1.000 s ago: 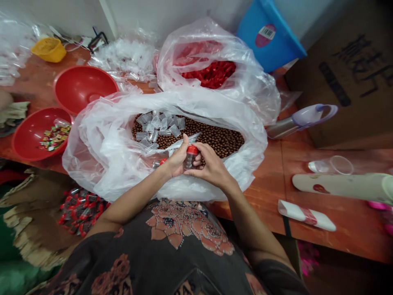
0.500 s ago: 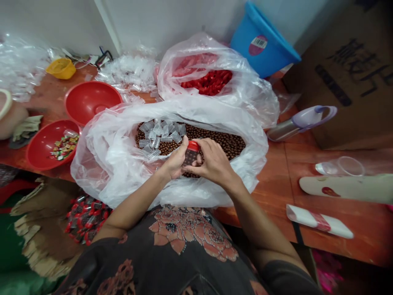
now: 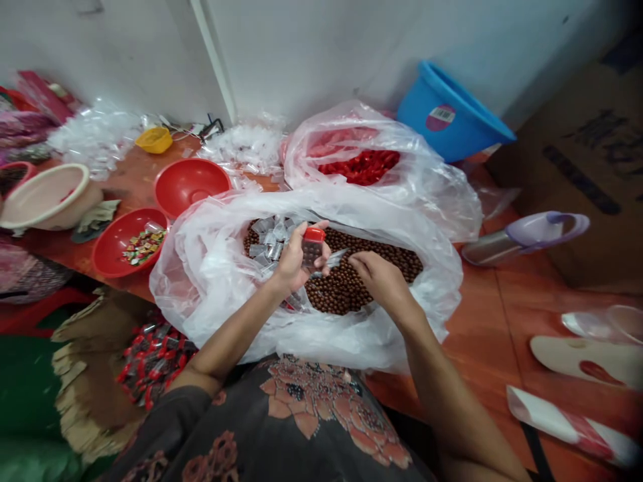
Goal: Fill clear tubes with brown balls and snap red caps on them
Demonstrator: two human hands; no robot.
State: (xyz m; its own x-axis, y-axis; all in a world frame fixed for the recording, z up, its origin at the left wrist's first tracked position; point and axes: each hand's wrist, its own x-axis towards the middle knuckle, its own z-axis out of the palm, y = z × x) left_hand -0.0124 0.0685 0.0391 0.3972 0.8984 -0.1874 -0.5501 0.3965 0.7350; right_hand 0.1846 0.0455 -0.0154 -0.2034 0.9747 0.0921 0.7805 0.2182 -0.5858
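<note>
My left hand [image 3: 294,261] is closed around a small clear jar [image 3: 312,253] with a red cap, filled with dark brown balls. My right hand [image 3: 376,274] is just to its right, thumb and forefinger pinched together. A thin clear plastic strip [image 3: 335,261] runs from beside the jar to those fingertips. Both hands are over a big white plastic bag [image 3: 211,268], its mouth spread wide. Inside are loose brown balls [image 3: 336,288], with several empty clear jars [image 3: 271,234] piled on their left side.
Behind stands a bag of red caps [image 3: 362,167] and a blue bucket [image 3: 452,114]. To the left are two red bowls [image 3: 191,184], one holding small colourful pieces [image 3: 143,248]. Filled red-capped jars [image 3: 153,361] lie in a box below. A flask [image 3: 522,234] lies at right.
My right hand has let go of the red-capped jar and moved right, fingers pinched. The left hand still holds the jar. The camera view has shifted, so the surroundings sit lower and further right.
</note>
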